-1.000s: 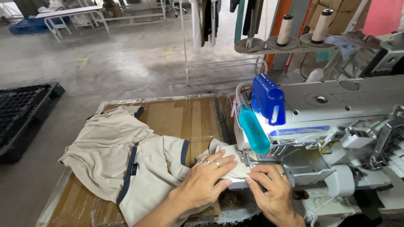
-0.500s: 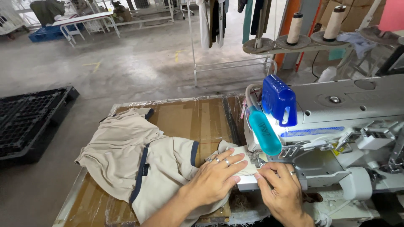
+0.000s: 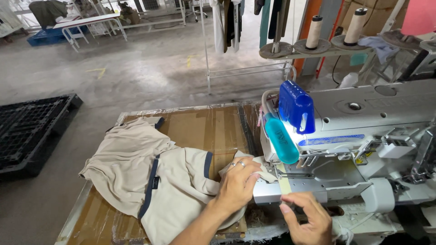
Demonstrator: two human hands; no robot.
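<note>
Beige garment with navy trim lies spread on the desk, its bulk trailing away to the left of both hands and its leading edge drawn up onto the bed of the sewing machine

Left hand: laid flat, palm down, on the garment's right edge, fingers extended toward the machine. Grip is open, pressing the cloth rather than clasping it. A ring shows on one finger.

Right hand: just to the right of the left hand and nearer the camera, thumb and forefinger closed in a pinch on a narrow pale strip. That strip runs lengthwise from the pinch straight away toward the needle area, under the teal cylinder and the blue lamp housing.

Governing relation: the strip's long axis points from the right grip into the machine; the garment edge lies immediately left of it, under the left palm. Left hand is nearer the garment, right hand nearer the strip.

Thread cones stand on the rack beyond the machine
</note>
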